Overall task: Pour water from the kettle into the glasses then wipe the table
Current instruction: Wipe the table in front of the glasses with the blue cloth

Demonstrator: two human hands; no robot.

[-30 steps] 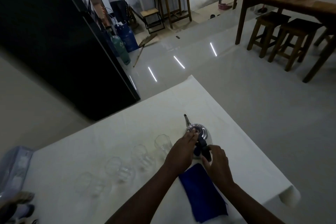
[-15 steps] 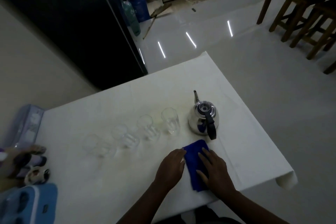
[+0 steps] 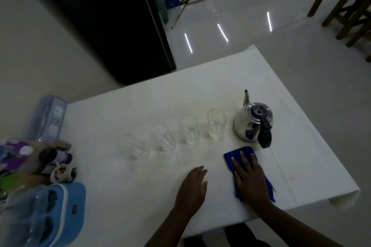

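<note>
We are pressing our right hand (image 3: 251, 178) flat, fingers spread, on the blue cloth (image 3: 239, 153) at the near right of the counter (image 3: 140, 186); the palm is weighing the cloth down, not pinching it. Our left hand (image 3: 193, 186) is lying open on the bare counter just left of it, gripping nothing.

The cloth is looking soft and limp — it should be sliding easily under a flat palm, and bunching if we are pushing from one edge only, so pressure through the middle seems best.

The kettle (image 3: 252, 123) is standing upright just beyond the cloth, spout pointing far, its black handle (image 3: 265, 136) hanging toward us. That handle is the place to be taking hold; the steel body looks slick and probably heavy if filled, though we cannot see inside.

Four glasses (image 3: 216, 123) are standing in a row to the kettle's left — clear, fragile, easily tipped by a sweeping cloth. Whether water is sitting in them we cannot tell in this dim light.
</note>
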